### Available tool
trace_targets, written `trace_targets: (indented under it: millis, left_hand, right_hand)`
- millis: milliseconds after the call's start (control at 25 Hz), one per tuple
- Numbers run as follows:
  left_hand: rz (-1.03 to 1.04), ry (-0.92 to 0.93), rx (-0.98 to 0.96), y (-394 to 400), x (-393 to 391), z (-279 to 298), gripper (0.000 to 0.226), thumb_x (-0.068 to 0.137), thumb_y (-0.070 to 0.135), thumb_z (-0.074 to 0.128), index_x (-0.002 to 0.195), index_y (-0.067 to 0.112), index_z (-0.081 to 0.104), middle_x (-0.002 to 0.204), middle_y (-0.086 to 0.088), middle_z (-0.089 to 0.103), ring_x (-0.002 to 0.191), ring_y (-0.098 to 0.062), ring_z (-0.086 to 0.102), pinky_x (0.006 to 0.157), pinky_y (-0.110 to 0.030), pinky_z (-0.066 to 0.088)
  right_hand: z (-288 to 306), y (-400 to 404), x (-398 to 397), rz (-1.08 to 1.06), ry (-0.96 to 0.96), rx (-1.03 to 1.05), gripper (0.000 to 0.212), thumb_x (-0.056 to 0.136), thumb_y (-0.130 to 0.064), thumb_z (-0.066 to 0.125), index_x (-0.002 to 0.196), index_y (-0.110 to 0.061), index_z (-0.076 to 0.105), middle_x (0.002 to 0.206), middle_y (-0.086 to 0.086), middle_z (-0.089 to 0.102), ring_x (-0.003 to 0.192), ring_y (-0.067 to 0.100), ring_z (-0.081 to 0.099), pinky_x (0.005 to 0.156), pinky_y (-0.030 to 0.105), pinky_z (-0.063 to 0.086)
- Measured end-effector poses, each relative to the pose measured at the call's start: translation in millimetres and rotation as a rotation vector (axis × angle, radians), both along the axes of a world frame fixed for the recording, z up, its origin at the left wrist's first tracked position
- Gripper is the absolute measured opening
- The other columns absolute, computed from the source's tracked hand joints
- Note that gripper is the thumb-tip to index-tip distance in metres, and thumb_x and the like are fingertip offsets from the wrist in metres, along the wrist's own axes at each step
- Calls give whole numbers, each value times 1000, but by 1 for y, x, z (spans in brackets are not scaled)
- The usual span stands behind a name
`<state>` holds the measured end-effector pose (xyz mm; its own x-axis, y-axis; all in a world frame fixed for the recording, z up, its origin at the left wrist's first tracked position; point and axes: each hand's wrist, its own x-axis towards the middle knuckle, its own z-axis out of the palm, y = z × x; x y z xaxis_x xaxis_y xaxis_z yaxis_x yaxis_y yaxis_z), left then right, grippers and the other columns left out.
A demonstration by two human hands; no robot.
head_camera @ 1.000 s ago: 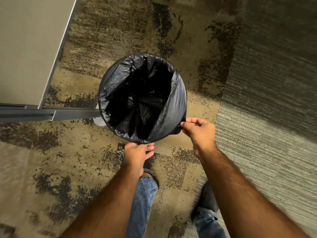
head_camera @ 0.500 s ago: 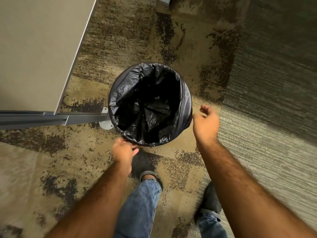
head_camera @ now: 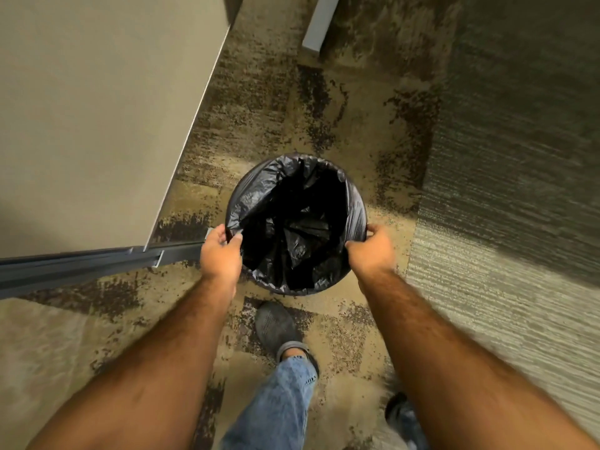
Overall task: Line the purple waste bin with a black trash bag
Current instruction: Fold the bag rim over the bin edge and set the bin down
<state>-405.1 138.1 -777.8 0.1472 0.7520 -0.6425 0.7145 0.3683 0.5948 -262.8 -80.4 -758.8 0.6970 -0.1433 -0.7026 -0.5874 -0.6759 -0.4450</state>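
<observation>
A round waste bin stands on the carpet, seen from above; its purple body is fully hidden under the black trash bag (head_camera: pixel 259 186), which hangs inside and is folded over the rim. My left hand (head_camera: pixel 220 251) grips the bag-covered rim on the left side, thumb inside the opening. On the right side my right hand (head_camera: pixel 370 250) holds the rim, fingers curled over the bag's edge. The bag's inside is dark and crumpled.
A beige partition panel (head_camera: pixel 91 118) with a dark metal base rail (head_camera: pixel 97 263) stands close to the bin's left. A pale post (head_camera: pixel 319 22) rises at the top. My two feet (head_camera: pixel 276 326) are just in front of the bin on patterned carpet.
Both hands let go of the bin's near rim, moved apart, and now grip the left and right sides. The view has pulled back, so the bin looks farther away.
</observation>
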Motion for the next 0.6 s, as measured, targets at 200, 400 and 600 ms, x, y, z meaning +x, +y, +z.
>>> trace_targets:
  millis: [200,400,600]
  left_hand:
    - [-162,81,7,13,-3,-3,52,98,-9,65,148,5,59,136,-17,70,116,-36,70,108,-61,54]
    - [-190,-16,32,-42,51,26,51,96,-6,70,143,14,64,129,-6,69,113,-30,71,106,-56,56]
    - [-265,-152,32,-131,141,43,51,96,-11,68,142,12,64,124,-16,74,100,-33,71,105,-60,57]
  right_hand:
    - [-15,-20,5,-3,4,90,46,78,7,59,108,-28,59,97,0,79,88,22,77,83,47,66]
    - [-6,-93,45,-38,-98,119,51,79,13,61,97,-34,62,84,-12,70,68,5,69,58,9,50]
    - [25,-190,124,-101,-223,140,50,86,12,70,120,-25,67,95,-10,65,76,9,65,79,24,57]
